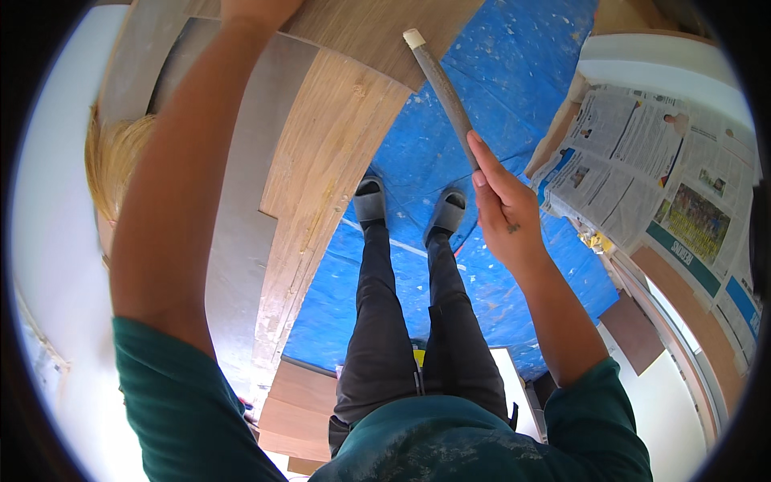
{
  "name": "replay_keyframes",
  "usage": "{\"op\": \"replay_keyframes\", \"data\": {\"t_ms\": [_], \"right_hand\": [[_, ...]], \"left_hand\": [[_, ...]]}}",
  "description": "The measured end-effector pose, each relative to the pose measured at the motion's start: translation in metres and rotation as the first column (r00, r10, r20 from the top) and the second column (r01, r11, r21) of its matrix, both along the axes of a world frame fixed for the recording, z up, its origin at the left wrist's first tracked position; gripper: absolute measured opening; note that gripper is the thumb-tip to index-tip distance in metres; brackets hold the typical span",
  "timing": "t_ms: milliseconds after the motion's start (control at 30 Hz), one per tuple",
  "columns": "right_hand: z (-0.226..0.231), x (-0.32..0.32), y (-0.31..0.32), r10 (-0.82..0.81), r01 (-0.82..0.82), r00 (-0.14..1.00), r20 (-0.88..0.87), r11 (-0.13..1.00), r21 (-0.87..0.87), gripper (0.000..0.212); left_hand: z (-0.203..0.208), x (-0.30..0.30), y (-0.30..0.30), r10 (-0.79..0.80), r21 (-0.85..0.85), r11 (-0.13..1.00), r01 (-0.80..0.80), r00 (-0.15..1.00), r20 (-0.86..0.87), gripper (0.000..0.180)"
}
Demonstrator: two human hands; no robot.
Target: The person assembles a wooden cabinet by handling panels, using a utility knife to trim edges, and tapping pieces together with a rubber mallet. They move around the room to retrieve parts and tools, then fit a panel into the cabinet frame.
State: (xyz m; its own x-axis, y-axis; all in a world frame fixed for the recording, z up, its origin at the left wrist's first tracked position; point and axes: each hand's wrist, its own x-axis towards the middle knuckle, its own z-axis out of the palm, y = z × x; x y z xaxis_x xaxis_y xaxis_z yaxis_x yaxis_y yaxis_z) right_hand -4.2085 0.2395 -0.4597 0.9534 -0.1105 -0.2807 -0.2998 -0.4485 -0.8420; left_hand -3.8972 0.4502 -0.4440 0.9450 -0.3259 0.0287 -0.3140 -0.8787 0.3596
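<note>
My right hand (507, 210) is closed round the lower end of a long grey-brown stick (446, 92) with a pale, blunt tip. The stick slants up and to the left, in front of the blue sheet and the wood boards. At the upper edge, my left hand (259, 10) is cut off by the frame, and its fingers are out of sight. It lies over or beside a brown wood-grain board (361, 36). Below that board runs a lighter wood plank (329, 128), alongside a greyish panel (241, 193).
A paint-spotted blue plastic sheet (514, 88) covers the floor under my slippers (369, 201). Newspaper (634, 161) is spread over a ledge on the right. Something straw-coloured and fibrous (120, 157) stands at the left. Wood pieces (301, 410) lie near my legs.
</note>
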Motion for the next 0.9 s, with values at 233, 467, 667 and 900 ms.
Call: {"op": "replay_keyframes", "data": {"t_ms": [233,467,667,900], "right_hand": [[-0.016,-0.004,0.004,0.033,-0.032,0.999,0.037,0.999,-0.023,0.056],[-0.020,0.022,0.012,0.106,-0.099,0.988,0.115,0.993,-0.069,0.057],[-0.024,0.056,0.023,0.043,-0.047,0.988,0.146,0.998,0.030,0.057],[-0.028,0.038,0.017,0.054,-0.051,0.986,0.156,0.998,-0.023,0.056]], "left_hand": [[-0.032,0.006,-0.010,0.114,0.005,0.993,-0.122,0.945,0.305,0.064],[-0.037,0.011,-0.004,0.136,0.033,0.988,-0.152,0.946,0.295,0.064],[-0.028,0.000,-0.009,0.133,0.000,0.990,-0.139,0.947,0.292,0.064],[-0.023,-0.003,-0.009,0.133,0.014,0.990,-0.143,0.952,0.276,0.064]]}}
